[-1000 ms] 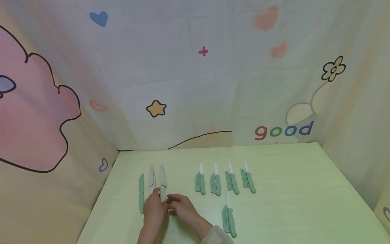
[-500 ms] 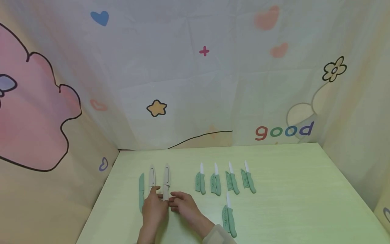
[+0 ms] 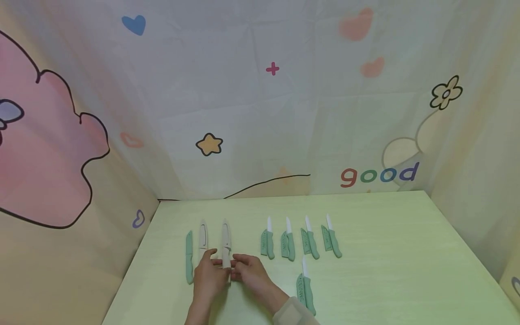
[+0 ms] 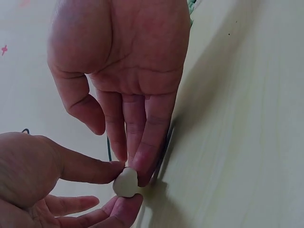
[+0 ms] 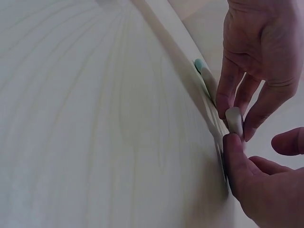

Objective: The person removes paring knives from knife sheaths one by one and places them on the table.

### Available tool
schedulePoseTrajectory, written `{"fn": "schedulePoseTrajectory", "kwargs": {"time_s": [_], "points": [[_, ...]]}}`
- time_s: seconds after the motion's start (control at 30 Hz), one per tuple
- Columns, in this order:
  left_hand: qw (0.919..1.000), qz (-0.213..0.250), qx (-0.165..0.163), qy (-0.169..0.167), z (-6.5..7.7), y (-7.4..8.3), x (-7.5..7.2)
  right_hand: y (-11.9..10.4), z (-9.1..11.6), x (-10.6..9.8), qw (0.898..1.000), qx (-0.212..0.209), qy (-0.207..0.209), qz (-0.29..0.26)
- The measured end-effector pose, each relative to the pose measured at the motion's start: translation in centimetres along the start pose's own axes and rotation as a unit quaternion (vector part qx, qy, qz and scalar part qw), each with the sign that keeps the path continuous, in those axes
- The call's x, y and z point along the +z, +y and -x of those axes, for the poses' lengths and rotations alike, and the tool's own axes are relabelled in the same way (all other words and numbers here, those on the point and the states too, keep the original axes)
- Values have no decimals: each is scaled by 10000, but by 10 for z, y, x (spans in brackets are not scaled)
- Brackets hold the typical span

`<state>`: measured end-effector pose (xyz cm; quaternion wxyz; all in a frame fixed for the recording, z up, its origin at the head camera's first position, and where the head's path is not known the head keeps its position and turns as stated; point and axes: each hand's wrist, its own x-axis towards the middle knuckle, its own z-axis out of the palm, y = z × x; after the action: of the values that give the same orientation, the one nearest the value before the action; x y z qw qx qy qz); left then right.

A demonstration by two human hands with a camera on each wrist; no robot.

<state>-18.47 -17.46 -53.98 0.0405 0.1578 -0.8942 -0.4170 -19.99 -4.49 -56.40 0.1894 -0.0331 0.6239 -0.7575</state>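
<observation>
My left hand (image 3: 209,280) pinches the handle of a whitish knife (image 3: 226,241), whose blade looks covered by a pale sheath with a dark outline. In the left wrist view, thumb and finger of the left hand (image 4: 28,175) hold the butt of the knife (image 4: 126,183). My right hand (image 3: 253,277) touches that handle from the right with nearly straight fingertips, its thumb apart. In the right wrist view, the handle (image 5: 234,118) is off the table, between the left hand (image 5: 266,52) and right hand (image 5: 270,190). A second whitish knife (image 3: 203,234) lies left, partly hidden.
A green sheathed knife (image 3: 189,257) lies farthest left on the pale table (image 3: 390,262). To the right, several white-bladed green knives stand in a row with green sheaths beside them, starting with one knife (image 3: 270,243). Another such knife (image 3: 308,293) lies nearer.
The whitish knife has shifted right, away from the second whitish one, with the left hand gripping its handle. Both hands have moved slightly right. The other knives stay put.
</observation>
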Motion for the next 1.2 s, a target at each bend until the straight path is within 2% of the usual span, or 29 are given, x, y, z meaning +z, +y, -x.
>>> {"fn": "schedulePoseTrajectory", "kwargs": {"time_s": [0.2,0.43,0.53,0.67,0.83,1.2], "points": [[9997,78,138,-170,2,1,0,-10,7,0,9996,-182,88,206],[9972,539,269,-446,7,8,1,-34,24,-5,9975,-368,227,556],[9933,895,275,-670,11,14,4,-29,23,-15,9974,-401,277,539],[9844,1379,334,-1040,18,22,7,-23,23,-28,9970,-429,355,541],[9779,1545,413,-1349,26,32,14,-24,27,-42,9961,-424,477,605],[9687,1704,716,-1659,39,50,34,-32,46,-69,9930,-375,803,778]]}}
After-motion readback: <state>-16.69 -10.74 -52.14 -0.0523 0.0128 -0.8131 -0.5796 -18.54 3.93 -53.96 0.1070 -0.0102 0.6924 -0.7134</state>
